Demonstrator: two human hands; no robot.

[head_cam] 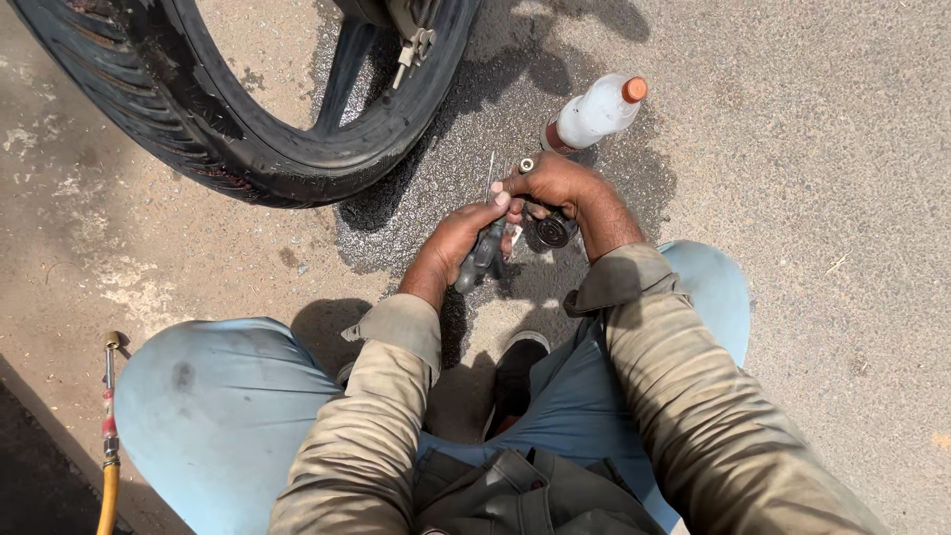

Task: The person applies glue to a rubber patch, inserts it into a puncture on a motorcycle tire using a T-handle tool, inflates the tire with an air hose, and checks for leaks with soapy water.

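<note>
**Between the knees, two hands on a small dark tool**

Between both hands, much is hidden: fingers cover the dark tool (485,253), its tip unclear. Left hand (458,243) closes around its handle. Right hand (551,184) curls shut above, pinching something small. Beyond the right hand lies a plastic bottle (594,114); further left, a tyre (248,119), cut off.

Two bare hands are in view, a left hand (458,241) and a right hand (555,186). One dark grey handled tool (482,256), one small round black cap (553,232), one black rubber tyre (248,139), one clear plastic bottle with an orange cap (594,114), one yellow hose with a brass nozzle (109,436).
</note>
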